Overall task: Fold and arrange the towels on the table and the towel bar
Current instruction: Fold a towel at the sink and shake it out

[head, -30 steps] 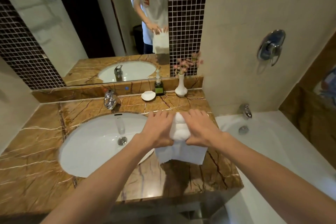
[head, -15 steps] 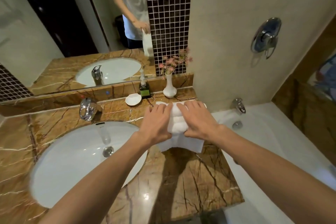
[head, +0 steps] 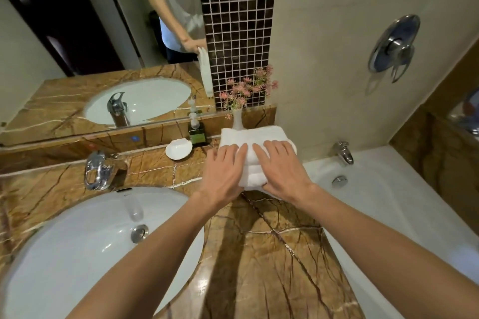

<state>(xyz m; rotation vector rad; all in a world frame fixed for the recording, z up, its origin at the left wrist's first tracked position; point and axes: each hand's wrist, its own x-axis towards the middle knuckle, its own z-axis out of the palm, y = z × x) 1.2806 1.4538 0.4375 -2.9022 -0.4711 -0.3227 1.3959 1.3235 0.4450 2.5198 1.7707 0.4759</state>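
The fingers of the left hand [head: 224, 173] lie flat and close together on top of the folded towel [head: 255, 146], tips pointing toward the wall; the thumb is tucked out of sight at the near edge. The right hand [head: 281, 171] mirrors it, fingers spread a little wider across the top layer, the heel of the palm over the near right corner. Neither hand is closed around the cloth; both press down on it with open palms.

The towel looks soft and thick, so it should give under the palms and spring back when released. It seems light enough to lift one-handed, but it is floppy, and a pinch at one corner would likely let the layers slide apart. A safer hold, I judge, is both hands under the two short sides, or one flat palm beneath and one on top.

It is plain white, folded into a squat rectangular stack with rounded fold lines showing at the near side. It sits on the brown marble counter [head: 259, 254], at the back right corner, just in front of a white vase [head: 238, 120] of pink flowers, with a small white dish [head: 178, 148] and a green bottle [head: 197, 134] just to its left and the sink [head: 77, 241] nearer the person.
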